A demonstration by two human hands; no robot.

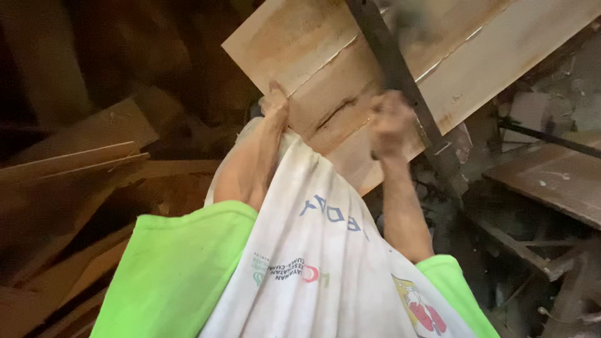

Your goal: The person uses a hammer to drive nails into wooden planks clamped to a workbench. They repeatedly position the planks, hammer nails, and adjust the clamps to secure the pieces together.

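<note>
one pale plywood sheet (350, 75), stained rust-brown and creased by a dark crack, is held tilted at its lower edge. the left hand (275, 106) and right hand (389, 125) are both closed on it. one white cloth (325, 250) with blue, green and red print is draped between two green sleeves (169, 269).

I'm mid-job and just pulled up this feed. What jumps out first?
A big pale wooden board fills the top centre, tilted, with a dark metal bar crossing it. Both hands grip its lower edge: the left hand at the near corner, the right hand beside the bar. Below them hang a white printed cloth and bright green sleeves, with stacked planks in the dim left.
</note>
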